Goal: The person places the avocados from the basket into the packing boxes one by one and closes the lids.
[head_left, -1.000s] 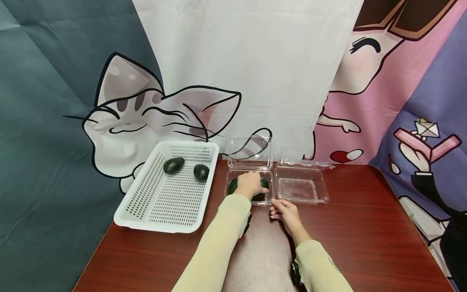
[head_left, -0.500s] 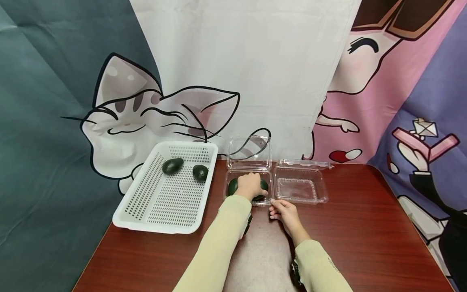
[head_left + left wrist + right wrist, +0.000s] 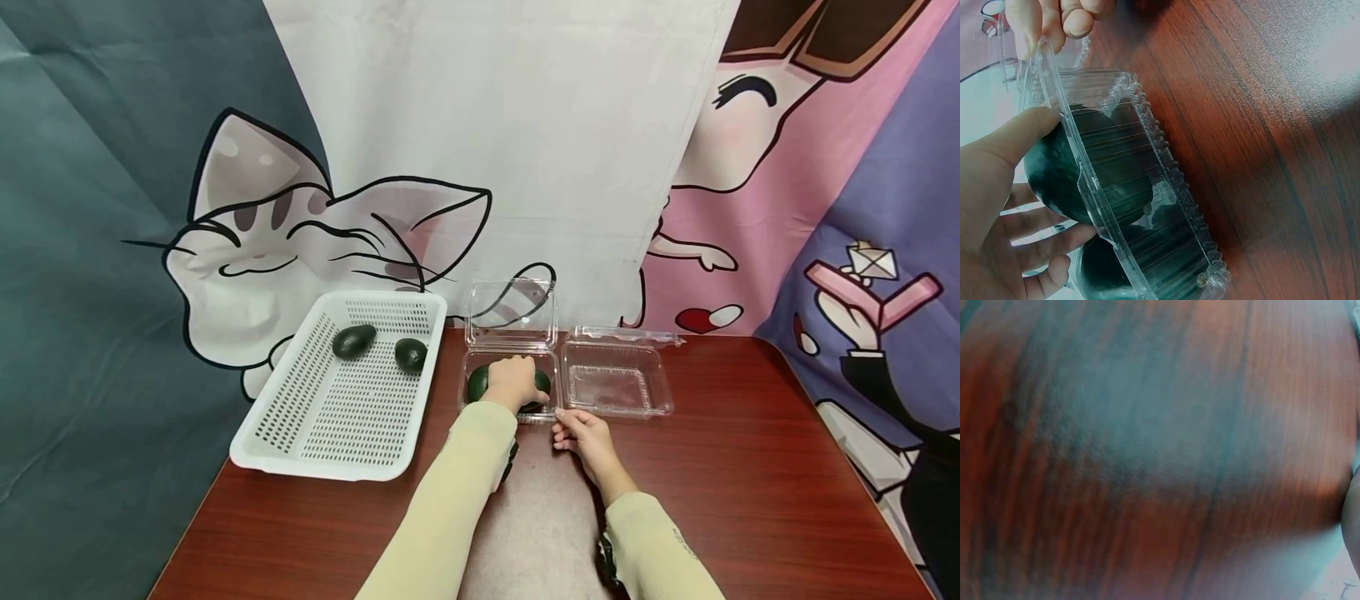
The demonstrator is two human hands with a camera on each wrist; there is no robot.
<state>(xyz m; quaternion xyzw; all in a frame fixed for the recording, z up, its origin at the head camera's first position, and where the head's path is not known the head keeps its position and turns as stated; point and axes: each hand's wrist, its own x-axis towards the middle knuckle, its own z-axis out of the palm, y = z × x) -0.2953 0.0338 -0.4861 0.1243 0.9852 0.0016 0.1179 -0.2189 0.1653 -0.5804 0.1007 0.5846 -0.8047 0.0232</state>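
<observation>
Dark green avocados lie in an open clear plastic clamshell box [image 3: 465,398], whose lid [image 3: 512,312] stands raised behind it. My left hand [image 3: 513,383] reaches into it from above and holds one avocado [image 3: 1054,169] between thumb and fingers. A second avocado [image 3: 1100,269] sits beside that one, seen partly through the ribbed wall in the left wrist view. At the box's near right corner, my right hand [image 3: 588,437] pinches the rim, its fingertips [image 3: 1029,31] also visible in the left wrist view. The right wrist view shows mostly tabletop and a sliver of hand.
A white perforated basket [image 3: 330,446] on the left holds two avocados [image 3: 354,342]. Right of the box stands another open clear clamshell [image 3: 618,387], nothing inside. A printed cloth [image 3: 570,167] hangs behind the dark red wooden table [image 3: 750,467].
The head view has shifted very slightly. Both hands keep their places at the clamshell box, and the avocados in the basket have not moved.
</observation>
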